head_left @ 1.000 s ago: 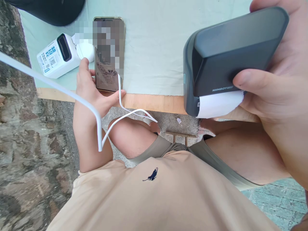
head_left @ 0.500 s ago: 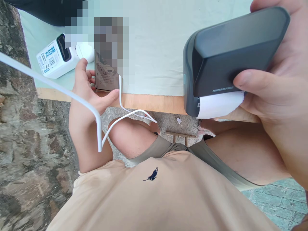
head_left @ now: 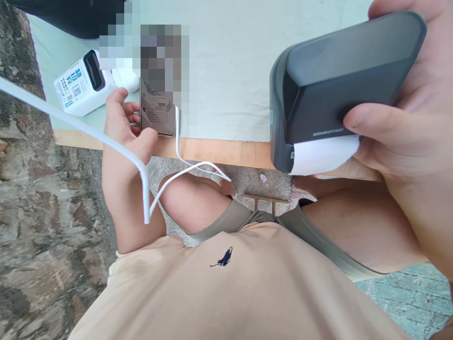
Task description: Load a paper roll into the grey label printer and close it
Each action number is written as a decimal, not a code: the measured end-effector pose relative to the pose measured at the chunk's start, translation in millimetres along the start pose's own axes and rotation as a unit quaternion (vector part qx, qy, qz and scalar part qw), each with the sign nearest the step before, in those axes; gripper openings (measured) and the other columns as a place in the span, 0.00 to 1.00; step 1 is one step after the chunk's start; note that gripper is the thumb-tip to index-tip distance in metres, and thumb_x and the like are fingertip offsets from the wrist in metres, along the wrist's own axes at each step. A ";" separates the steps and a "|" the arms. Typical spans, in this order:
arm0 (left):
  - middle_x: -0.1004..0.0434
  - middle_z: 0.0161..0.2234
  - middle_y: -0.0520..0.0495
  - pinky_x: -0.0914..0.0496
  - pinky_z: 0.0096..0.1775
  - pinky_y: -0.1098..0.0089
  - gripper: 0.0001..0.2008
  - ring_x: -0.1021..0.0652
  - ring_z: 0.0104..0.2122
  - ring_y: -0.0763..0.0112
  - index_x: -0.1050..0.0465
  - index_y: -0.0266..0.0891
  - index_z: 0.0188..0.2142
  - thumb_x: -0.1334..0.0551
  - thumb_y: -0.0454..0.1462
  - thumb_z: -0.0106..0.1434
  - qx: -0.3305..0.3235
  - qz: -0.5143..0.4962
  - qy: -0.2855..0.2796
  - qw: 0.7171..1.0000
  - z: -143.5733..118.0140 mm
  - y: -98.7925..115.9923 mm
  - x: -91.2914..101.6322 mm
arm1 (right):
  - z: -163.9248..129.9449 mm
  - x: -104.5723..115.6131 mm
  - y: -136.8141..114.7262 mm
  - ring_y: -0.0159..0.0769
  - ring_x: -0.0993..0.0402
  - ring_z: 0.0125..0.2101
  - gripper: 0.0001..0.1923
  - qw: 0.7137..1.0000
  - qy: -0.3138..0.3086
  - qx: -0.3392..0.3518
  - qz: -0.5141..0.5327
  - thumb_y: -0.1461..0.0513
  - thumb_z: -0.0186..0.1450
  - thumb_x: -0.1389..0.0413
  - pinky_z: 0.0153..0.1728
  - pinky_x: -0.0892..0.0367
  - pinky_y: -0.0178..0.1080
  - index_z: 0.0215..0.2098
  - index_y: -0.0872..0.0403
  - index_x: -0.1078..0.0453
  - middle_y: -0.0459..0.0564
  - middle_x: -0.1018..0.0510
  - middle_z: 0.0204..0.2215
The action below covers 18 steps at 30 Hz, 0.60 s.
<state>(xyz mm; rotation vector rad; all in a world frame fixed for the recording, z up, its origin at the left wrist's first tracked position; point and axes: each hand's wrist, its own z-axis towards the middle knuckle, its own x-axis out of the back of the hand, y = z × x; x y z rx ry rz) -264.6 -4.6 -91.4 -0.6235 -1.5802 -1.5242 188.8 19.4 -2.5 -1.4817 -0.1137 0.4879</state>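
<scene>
My right hand (head_left: 396,108) grips a dark grey handheld label printer (head_left: 339,80) marked NIIMBOT, its thumb on the cover. From the printer's lower edge sticks out a strip of white label paper (head_left: 323,155). At the table's near edge, my left hand (head_left: 129,123) is closed at the lower left corner of a smartphone (head_left: 158,115). Its thumb is over that corner and the other fingers lie along the left side. The phone's upper part is blurred out. A white cable (head_left: 177,127) runs down beside the phone's right side.
A white device with a dark screen (head_left: 83,82) lies on the pale green cloth (head_left: 226,71), a rounded white item (head_left: 125,78) beside it. A black object (head_left: 71,16) is at the far left corner. Along the left runs a stone wall (head_left: 46,226). The cable loops over my lap.
My left thumb has pulled in leftward, from the phone's lower right to its lower left corner. The phone has shifted slightly. My right hand and the printer stay almost still.
</scene>
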 end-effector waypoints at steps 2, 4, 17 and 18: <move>0.37 0.54 0.38 0.29 0.58 0.20 0.55 0.25 0.55 0.44 0.50 0.45 0.70 0.26 0.58 0.51 -0.001 0.011 0.007 1.000 1.2 -1.8 -0.9 | -0.8 -0.1 -0.1 0.23 0.21 0.35 0.29 1.000 0.005 -0.007 -0.014 0.55 0.54 0.23 0.30 0.19 0.33 0.51 0.36 0.24 0.36 0.24 0.39; 0.37 0.54 0.39 0.28 0.58 0.21 0.54 0.24 0.55 0.44 0.50 0.46 0.70 0.26 0.58 0.53 0.000 0.023 0.014 1.000 1.8 -2.9 -1.3 | -2.3 0.0 0.1 0.26 0.18 0.39 0.33 0.999 0.020 -0.042 -0.010 0.51 0.52 0.21 0.31 0.18 0.32 0.52 0.36 0.27 0.37 0.25 0.40; 0.33 0.52 0.40 0.24 0.57 0.33 0.51 0.26 0.44 0.58 0.43 0.44 0.68 0.36 0.70 0.56 -0.014 0.022 0.033 0.999 0.9 5.2 1.2 | -4.1 7.9 21.3 0.40 0.14 0.53 0.51 0.986 0.038 -0.139 0.079 0.36 0.46 0.23 0.33 0.14 0.37 0.60 0.30 0.41 0.38 0.22 0.49; 0.33 0.51 0.39 0.25 0.55 0.30 0.52 0.27 0.43 0.58 0.43 0.43 0.68 0.38 0.71 0.55 -0.015 0.022 0.037 0.999 3.0 2.8 -0.1 | -4.3 7.4 21.3 0.40 0.14 0.53 0.51 0.987 0.037 -0.138 0.078 0.36 0.46 0.23 0.33 0.14 0.37 0.60 0.30 0.41 0.38 0.22 0.49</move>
